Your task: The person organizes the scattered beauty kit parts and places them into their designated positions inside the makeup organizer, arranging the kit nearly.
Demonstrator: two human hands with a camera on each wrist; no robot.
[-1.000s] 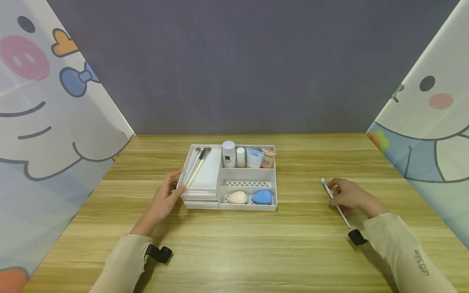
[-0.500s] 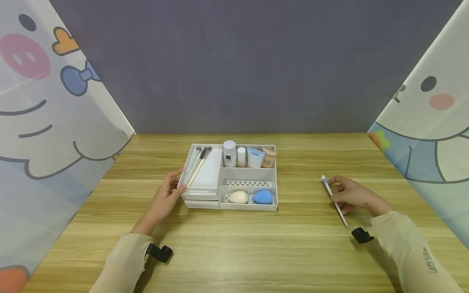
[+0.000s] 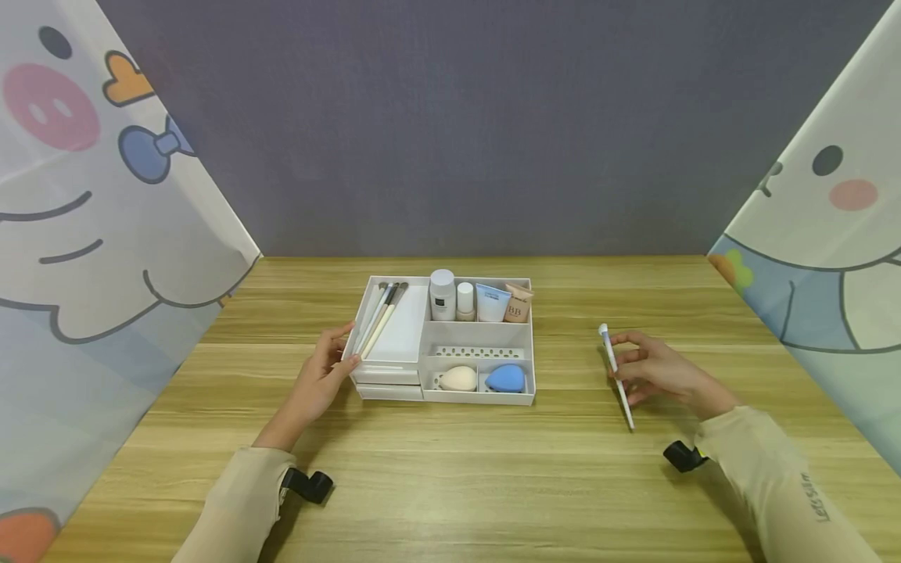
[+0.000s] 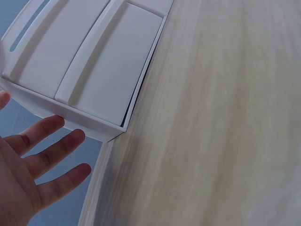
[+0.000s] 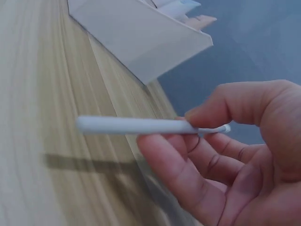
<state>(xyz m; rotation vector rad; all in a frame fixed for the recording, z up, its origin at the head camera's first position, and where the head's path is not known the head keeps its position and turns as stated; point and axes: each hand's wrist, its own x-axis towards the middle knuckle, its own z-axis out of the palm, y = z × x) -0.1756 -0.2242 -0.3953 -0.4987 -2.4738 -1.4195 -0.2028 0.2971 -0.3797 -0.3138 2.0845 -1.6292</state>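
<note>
My right hand (image 3: 658, 371) pinches a slim white makeup brush (image 3: 616, 379) between thumb and fingers, to the right of a white cosmetics organizer (image 3: 475, 397). In the right wrist view the brush handle (image 5: 127, 125) hangs above the table, its shadow on the wood below. My left hand (image 3: 324, 379) is at the organizer's left side, thumb near its front corner. The left wrist view shows straight, spread fingers (image 4: 51, 157) with fingertips right at the side wall, beside two drawer fronts (image 4: 115, 66). Several makeup brushes (image 3: 380, 324) lie slanted in the organizer's left top tray.
In the organizer's back row stand a white bottle (image 3: 443, 297), a small white-capped bottle (image 3: 465, 301), a blue tube (image 3: 491, 303) and a beige tube (image 3: 518, 305). A cream sponge (image 3: 458, 379) and a blue sponge (image 3: 505, 378) sit in front compartments. A grey wall (image 3: 479, 141) rises behind the wooden table (image 3: 486, 485).
My right hand has moved left toward the organizer with the makeup brush, now raised over the table and turned more upright in the head view. The left hand stays at the organizer's side.
</note>
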